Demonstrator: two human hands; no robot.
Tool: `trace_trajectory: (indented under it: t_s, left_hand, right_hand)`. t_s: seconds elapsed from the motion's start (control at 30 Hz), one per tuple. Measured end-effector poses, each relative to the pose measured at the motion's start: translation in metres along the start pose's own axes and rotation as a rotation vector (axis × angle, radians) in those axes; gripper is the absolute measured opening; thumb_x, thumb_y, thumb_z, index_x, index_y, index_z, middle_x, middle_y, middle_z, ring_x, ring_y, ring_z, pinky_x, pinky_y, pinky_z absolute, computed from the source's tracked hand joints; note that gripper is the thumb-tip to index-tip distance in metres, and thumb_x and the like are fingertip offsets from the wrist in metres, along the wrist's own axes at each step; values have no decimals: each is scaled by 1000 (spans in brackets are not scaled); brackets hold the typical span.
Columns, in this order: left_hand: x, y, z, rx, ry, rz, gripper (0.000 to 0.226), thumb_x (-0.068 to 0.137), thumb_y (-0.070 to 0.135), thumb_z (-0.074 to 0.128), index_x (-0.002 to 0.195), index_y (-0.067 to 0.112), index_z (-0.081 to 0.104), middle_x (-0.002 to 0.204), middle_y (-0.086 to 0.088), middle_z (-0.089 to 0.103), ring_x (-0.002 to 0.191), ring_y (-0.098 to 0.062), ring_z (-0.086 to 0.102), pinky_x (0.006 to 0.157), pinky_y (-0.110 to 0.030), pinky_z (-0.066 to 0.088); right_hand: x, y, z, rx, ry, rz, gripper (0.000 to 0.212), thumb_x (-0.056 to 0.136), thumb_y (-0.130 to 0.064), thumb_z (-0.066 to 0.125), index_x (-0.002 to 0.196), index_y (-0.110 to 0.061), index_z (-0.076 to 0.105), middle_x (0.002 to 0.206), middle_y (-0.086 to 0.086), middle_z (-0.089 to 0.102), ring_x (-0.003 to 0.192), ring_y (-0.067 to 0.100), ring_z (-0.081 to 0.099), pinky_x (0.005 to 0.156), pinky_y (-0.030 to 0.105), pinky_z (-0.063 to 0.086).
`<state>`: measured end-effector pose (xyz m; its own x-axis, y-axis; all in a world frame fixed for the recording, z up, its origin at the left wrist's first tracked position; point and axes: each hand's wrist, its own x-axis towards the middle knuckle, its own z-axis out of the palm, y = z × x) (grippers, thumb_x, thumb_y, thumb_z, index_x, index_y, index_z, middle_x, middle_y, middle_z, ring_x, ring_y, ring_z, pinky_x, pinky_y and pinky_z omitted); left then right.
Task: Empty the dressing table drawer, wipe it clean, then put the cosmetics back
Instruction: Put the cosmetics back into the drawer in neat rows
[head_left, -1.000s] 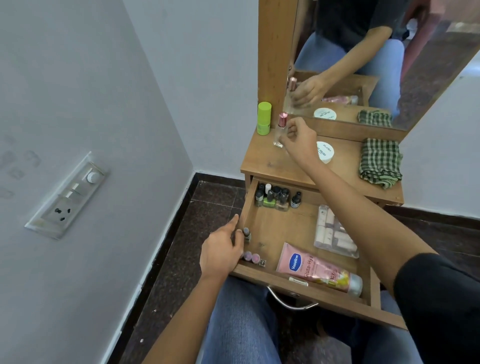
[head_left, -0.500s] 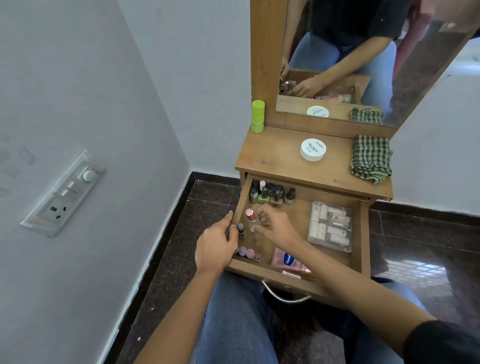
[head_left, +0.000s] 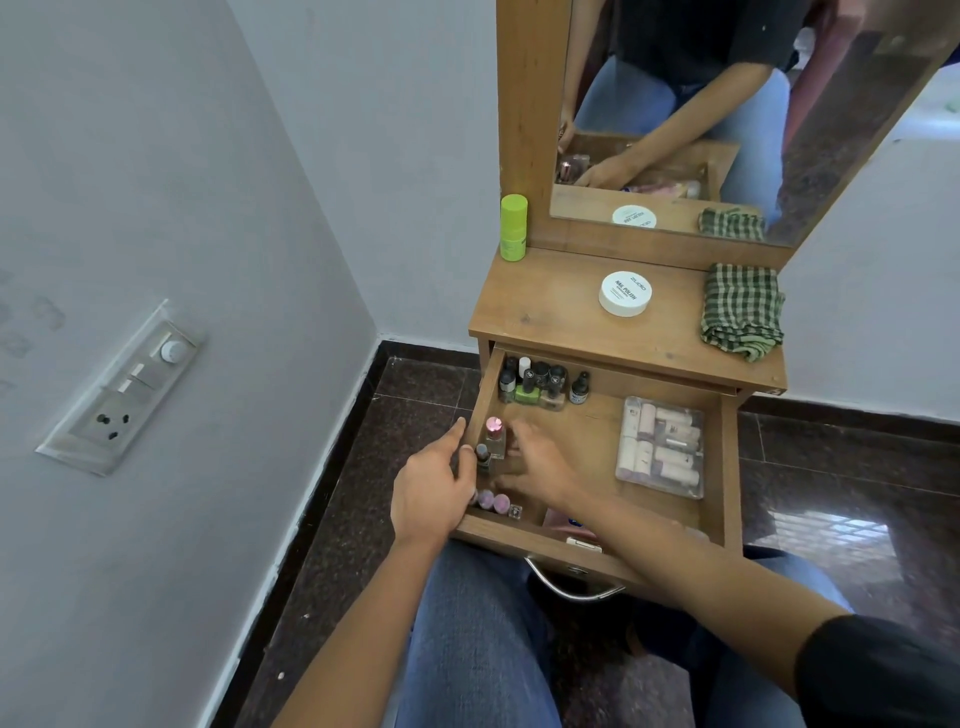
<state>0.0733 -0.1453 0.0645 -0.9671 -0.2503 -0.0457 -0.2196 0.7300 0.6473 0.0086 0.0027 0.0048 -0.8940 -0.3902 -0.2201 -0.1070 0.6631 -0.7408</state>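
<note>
Drawer (head_left: 729, 467): pulled open under the tabletop.
Pink-capped bottle (head_left: 493, 438): upright in the drawer, close to its left wall, about mid-depth.
Right hand (head_left: 537, 465): inside the drawer, fingers (head_left: 519, 430) loosely apart and blurred, just right of the pink-capped bottle; contact impossible to tell.
Left hand (head_left: 430, 499): grips the drawer's left wall near the front, thumb outside, fingers curled inside beside a small dark-capped bottle (head_left: 482, 457) just in front of the pink-capped one.
Back left corner: nail polishes (head_left: 535, 384) upright.
Right half: clear case (head_left: 661, 448) lying flat.
Tabletop: white jar (head_left: 625, 293) at centre, checked cloth (head_left: 742, 312) folded at right.
</note>
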Motion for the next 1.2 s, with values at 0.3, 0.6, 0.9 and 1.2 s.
trace_trajectory:
  t_s: [0.3, 0.6, 0.9, 1.2]
  left_hand:
    - [0, 0, 0, 0, -5, -4, 41, 96, 32, 46, 137, 32, 53, 58, 8, 55, 57, -9, 56, 65, -32, 52]
    - [0, 1, -1, 7, -4, -13, 41, 96, 33, 46, 137, 33, 52, 60, 6, 57, 60, -8, 57, 65, -30, 51]
    - [0, -2, 1, -8, 1, -11, 41, 96, 32, 46, 137, 32, 52, 59, 10, 53, 55, -5, 52, 59, -27, 47]
    - [1, -2, 1, -1, -3, -15, 42, 96, 32, 46, 138, 32, 52, 60, 12, 51, 57, -4, 50, 61, -29, 48]
  right_hand:
    - [9, -6, 11, -72, 75, 8, 58, 77, -16, 76, 125, -2, 47, 121, 12, 51, 111, 24, 51, 92, 28, 43]
    - [11, -6, 8, -90, 32, 18, 56, 79, -9, 73, 126, 1, 45, 125, 17, 49, 112, 27, 53, 94, 31, 45]
    - [23, -31, -87, -207, 513, -200, 28, 87, -3, 55, 115, -5, 55, 105, 12, 57, 85, 27, 58, 76, 40, 48]
    - [150, -73, -177, -185, 535, -205, 69, 79, 8, 48, 144, -11, 36, 127, 17, 42, 121, 31, 43, 105, 37, 37]
